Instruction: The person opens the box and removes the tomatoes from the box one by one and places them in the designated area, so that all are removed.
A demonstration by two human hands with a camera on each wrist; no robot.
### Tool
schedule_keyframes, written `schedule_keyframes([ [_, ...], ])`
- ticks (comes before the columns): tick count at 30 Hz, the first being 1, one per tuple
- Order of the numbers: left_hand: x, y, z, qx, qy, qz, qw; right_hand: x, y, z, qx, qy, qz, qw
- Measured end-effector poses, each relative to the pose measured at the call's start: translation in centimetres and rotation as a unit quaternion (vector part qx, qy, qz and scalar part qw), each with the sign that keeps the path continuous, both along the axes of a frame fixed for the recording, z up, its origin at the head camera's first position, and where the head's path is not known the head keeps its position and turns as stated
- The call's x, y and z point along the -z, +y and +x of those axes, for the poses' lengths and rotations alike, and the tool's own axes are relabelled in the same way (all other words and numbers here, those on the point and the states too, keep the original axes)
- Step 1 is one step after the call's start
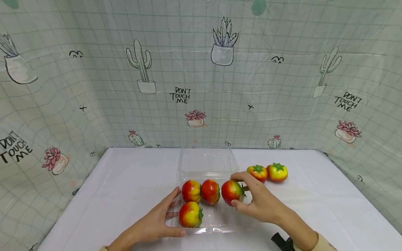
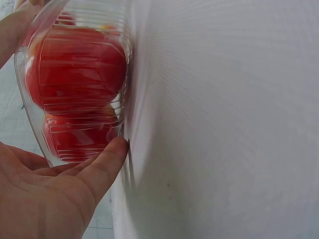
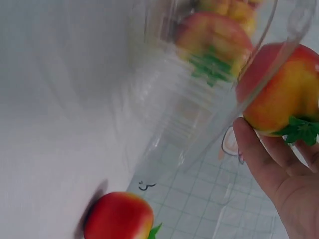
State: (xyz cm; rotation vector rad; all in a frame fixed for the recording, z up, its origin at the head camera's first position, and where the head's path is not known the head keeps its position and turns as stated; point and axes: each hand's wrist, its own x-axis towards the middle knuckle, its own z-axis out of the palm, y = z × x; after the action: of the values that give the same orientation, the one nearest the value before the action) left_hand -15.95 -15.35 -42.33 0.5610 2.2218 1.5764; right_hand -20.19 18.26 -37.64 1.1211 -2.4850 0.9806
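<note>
My right hand (image 1: pixel 262 200) grips a red and yellow tomato (image 1: pixel 231 191) with a green leafy top, between thumb and fingers. It is over the right side of a clear plastic container (image 1: pixel 216 219); the right wrist view shows this tomato (image 3: pixel 281 94) at the container's rim. Two tomatoes (image 1: pixel 191 191) (image 1: pixel 210 191) lie in the back of the container, and another tomato (image 1: pixel 190 214) sits at its front left. With fingers extended, my left hand (image 1: pixel 157 219) rests against the container's left side, thumb near the front corner.
The container's clear lid (image 1: pixel 205 161) is folded back behind it. Two more tomatoes (image 1: pixel 257 173) (image 1: pixel 277 172) lie on the white table (image 1: pixel 132 174) at the back right. A black object (image 1: pixel 282 242) is by the right forearm. A printed curtain (image 1: pixel 188 69) encloses the table.
</note>
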Motion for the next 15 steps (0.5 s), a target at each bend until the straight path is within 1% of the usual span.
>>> schedule_keyframes([
  [5,0.1,0.2,-0.1,0.002,0.002,0.0,1.0,-0.4,1.0,-0.5,0.009,0.024,0.002,0.9997],
  [9,0.1,0.2,-0.1,0.002,0.006,-0.003,1.0,-0.5,1.7,-0.8,0.009,0.031,0.007,0.9995],
  [15,0.0,0.1,0.0,0.0,0.011,-0.007,0.9999,-0.8,3.1,-1.2,0.022,0.041,0.029,0.9985],
])
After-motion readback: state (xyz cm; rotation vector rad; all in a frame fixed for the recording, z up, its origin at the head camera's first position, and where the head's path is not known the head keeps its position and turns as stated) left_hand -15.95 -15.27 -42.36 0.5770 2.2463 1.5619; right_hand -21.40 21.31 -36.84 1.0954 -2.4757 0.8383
